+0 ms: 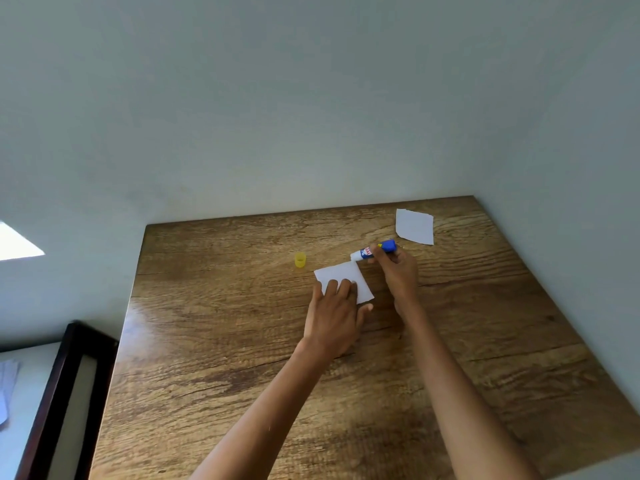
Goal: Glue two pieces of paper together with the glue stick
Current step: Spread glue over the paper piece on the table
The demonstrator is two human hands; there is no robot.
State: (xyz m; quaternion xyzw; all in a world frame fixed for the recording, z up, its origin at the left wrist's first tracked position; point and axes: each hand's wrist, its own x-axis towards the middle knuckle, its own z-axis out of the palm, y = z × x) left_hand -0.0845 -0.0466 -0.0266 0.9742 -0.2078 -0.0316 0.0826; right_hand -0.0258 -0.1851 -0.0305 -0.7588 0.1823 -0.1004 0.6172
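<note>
A small white paper square lies on the wooden table. My left hand rests flat on its near part, fingers spread, pinning it down. My right hand grips the glue stick, a white tube with a blue end, tilted so its tip touches the paper's far right corner. The yellow cap stands on the table to the left of the paper. A second white paper piece lies near the table's far right edge, apart from both hands.
A pale wall runs behind and to the right of the table. A dark wooden frame stands by the table's left edge, with a white surface and some papers beyond it.
</note>
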